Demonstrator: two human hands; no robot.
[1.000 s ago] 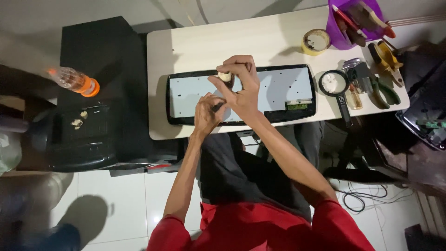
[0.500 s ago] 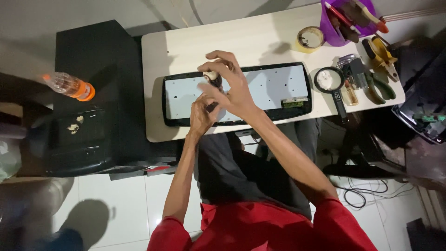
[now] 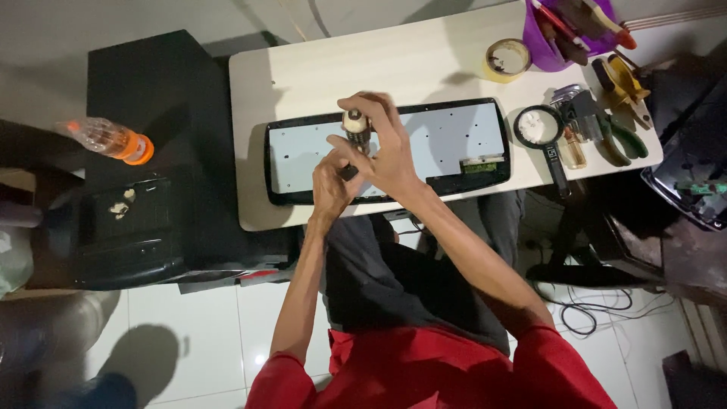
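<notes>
An opened keyboard shell [image 3: 454,136], black-framed with a pale inner sheet, lies along the near edge of a light table [image 3: 318,68]. My right hand [image 3: 386,151] is closed around a screwdriver [image 3: 354,127] with a round pale-capped handle, held upright over the shell's left-middle. My left hand [image 3: 331,185] sits just below it, fingers pinched at the screwdriver's lower end against the shell. The tip and whatever is under it are hidden by my fingers.
A tape roll [image 3: 506,59], a purple cup of tools [image 3: 564,26], a magnifying glass [image 3: 539,129], and pliers [image 3: 625,98] crowd the table's right end. A black box [image 3: 151,151] stands left, with a plastic bottle [image 3: 112,140] beside it. Cables [image 3: 598,303] lie on the tiled floor.
Both hands stay together on the screwdriver over the keyboard shell. The right hand's fingers have shifted slightly around the handle, and the camera view has drifted a little.
</notes>
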